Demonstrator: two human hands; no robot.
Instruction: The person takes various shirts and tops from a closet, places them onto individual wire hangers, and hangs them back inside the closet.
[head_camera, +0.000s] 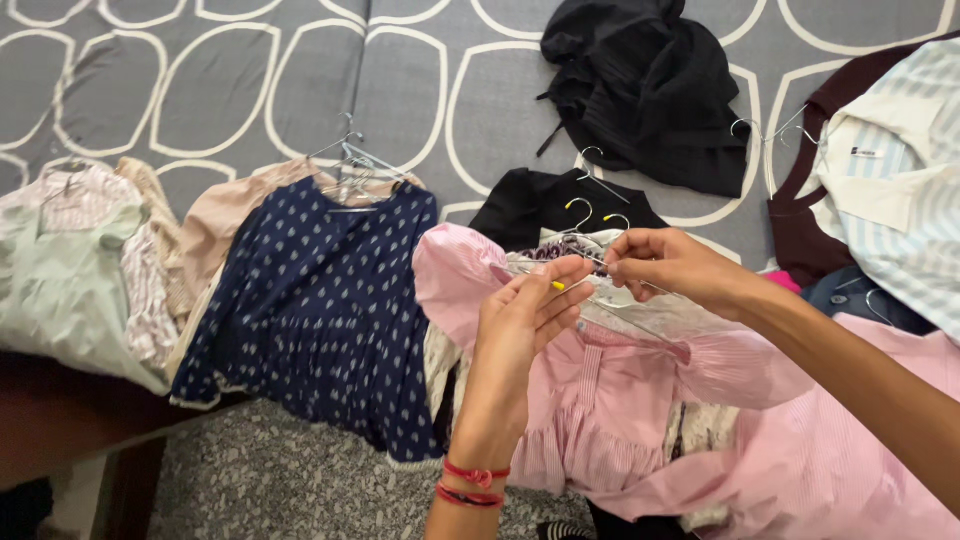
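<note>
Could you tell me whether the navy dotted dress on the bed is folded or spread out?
Spread out: the navy dotted dress lies flat on a wire hanger, its hem hanging over the bed edge.

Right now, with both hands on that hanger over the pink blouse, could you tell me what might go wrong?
1. The wire hanger is pinched between the left hand and right hand above the thin pink blouse; its hook could snag the fabric.
2. Other hanger hooks lie just behind, so they might tangle.
3. The navy dotted dress hangs over the edge and may slide off.
</note>
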